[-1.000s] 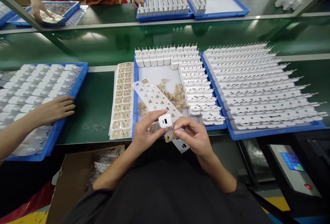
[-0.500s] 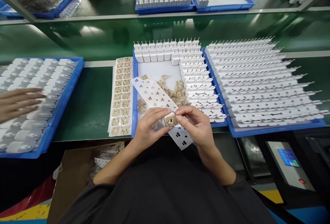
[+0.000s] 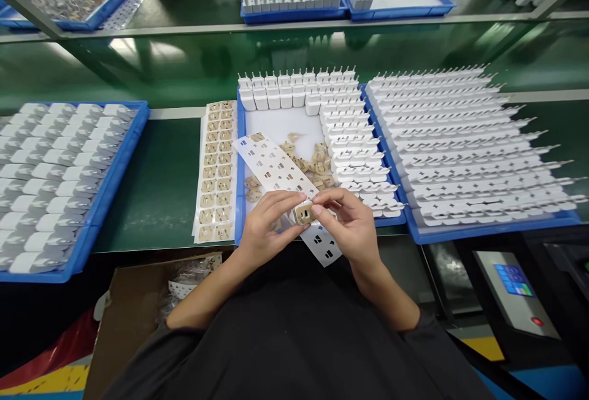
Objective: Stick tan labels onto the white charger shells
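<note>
In front of my body, my left hand [image 3: 269, 225] grips a white plug charger [image 3: 296, 215] between thumb and fingers. Its end facing me carries a tan sticker [image 3: 304, 211] with dark port openings. My right hand [image 3: 347, 219] is closed, thumb and forefinger pinched at the right edge of that sticker. Beneath both hands lies a mostly peeled white sticker sheet [image 3: 276, 164], slanting across the blue tray [image 3: 241, 173]. Loose tan pieces [image 3: 317, 164] are heaped in this tray, beside rows of upright white chargers [image 3: 352, 142].
A stack of sheets with tan stickers [image 3: 216, 173] lies left of the tray. Further left stands another blue tray [image 3: 99, 203] of white chargers, and to the right a full one [image 3: 414, 237]. A device with a screen [image 3: 515, 280] sits low right.
My right thumb and forefinger have shifted slightly left against the sticker, which now lies closer over the port openings. Another person's hand has left the left tray.
</note>
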{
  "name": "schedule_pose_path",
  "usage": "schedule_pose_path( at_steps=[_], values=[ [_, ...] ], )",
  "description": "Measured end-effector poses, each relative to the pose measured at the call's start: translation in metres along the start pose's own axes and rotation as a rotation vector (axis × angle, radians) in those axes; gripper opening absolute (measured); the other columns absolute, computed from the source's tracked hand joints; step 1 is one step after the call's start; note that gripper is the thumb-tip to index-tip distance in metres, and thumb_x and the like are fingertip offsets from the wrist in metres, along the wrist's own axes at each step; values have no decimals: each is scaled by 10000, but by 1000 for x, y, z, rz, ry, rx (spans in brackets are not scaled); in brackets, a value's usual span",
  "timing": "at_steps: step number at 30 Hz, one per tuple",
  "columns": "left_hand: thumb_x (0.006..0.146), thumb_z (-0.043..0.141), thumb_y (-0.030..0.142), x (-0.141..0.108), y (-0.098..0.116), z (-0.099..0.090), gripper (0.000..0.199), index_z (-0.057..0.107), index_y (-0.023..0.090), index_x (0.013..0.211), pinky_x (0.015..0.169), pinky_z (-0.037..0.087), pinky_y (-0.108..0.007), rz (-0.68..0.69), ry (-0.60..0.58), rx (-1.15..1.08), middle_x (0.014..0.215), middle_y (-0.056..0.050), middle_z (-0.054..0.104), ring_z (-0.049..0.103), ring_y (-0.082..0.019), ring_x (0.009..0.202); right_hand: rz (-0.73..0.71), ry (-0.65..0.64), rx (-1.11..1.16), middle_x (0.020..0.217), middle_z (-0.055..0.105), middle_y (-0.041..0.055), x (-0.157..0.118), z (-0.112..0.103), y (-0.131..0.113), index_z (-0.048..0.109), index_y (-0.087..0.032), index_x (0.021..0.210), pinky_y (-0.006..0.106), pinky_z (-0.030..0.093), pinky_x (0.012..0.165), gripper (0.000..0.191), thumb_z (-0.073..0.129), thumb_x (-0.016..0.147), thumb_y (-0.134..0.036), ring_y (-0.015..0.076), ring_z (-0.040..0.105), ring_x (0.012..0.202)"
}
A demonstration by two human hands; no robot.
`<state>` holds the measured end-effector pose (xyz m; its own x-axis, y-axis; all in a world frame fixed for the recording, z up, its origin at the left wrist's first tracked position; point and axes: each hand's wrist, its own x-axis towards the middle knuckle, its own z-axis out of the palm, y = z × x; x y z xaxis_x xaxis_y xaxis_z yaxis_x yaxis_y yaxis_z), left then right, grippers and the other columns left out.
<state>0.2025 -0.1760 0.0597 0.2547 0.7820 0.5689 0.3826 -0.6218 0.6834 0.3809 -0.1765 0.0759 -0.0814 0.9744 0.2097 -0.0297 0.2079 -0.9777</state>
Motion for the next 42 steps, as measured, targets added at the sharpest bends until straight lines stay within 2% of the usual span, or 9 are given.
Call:
schedule_pose_path(
  at_steps=[10,15,18,21,24,26,29,35,42],
  values=[
    [829,748,185,0,1,1,467,610,233,1273,943,538,-385,18,10,38,1150,-100,704,656,-229,1088,-95,51,-143,853,639,-7,-2,7,0,651,-236,918,301,549,743,103,686,863,-156,136,611,769],
    [818,748,155,-4,0,5,451,630,238,1246,938,540,-384,10,63,37,1134,-93,712,660,-223,1068,-225,101,-373,815,633,-11,0,11,0,625,-226,892,296,529,700,122,670,852,-121,136,600,729],
    [790,775,153,-7,-1,7,464,634,228,1226,940,537,-391,-17,108,6,1121,-94,713,658,-225,1066,-263,158,-451,867,615,9,1,6,1,620,-229,948,277,531,656,148,658,849,-127,149,592,766],
    [781,786,176,-6,-1,7,460,624,219,1210,931,540,-402,-59,158,-13,1114,-95,708,652,-229,1064,-156,169,-317,951,586,29,1,-3,4,616,-249,1037,268,557,676,175,636,877,-181,166,607,864],
    [813,733,163,1,0,9,400,611,217,1191,915,550,-414,-24,179,-8,1113,-98,693,647,-230,1064,-43,-43,-102,1137,595,65,1,-6,12,587,-281,1169,323,585,811,282,637,892,-266,215,617,1071],
    [830,682,139,6,2,14,373,601,223,1185,900,560,-422,29,197,-13,1108,-100,677,645,-230,1058,-15,-101,-94,1273,571,78,1,-2,18,577,-301,1215,364,557,925,373,687,858,-292,252,554,1234],
    [835,627,103,10,4,22,379,585,236,1188,878,571,-431,78,238,-18,1100,-104,654,641,-233,1047,15,-50,-32,1279,591,79,1,8,24,600,-307,1178,375,545,955,332,687,857,-315,267,538,1277],
    [816,659,102,10,1,31,358,577,244,1135,838,578,-415,101,259,-48,1053,-91,653,645,-229,998,10,56,117,1123,674,65,4,14,28,684,-303,975,335,574,882,129,694,854,-346,253,621,1164],
    [798,728,169,13,-7,30,384,598,246,1151,840,579,-431,125,278,-80,1057,-95,662,652,-242,1001,111,108,148,1103,721,82,11,13,31,742,-278,890,481,461,1063,187,690,837,-450,304,612,1178]
  ],
)
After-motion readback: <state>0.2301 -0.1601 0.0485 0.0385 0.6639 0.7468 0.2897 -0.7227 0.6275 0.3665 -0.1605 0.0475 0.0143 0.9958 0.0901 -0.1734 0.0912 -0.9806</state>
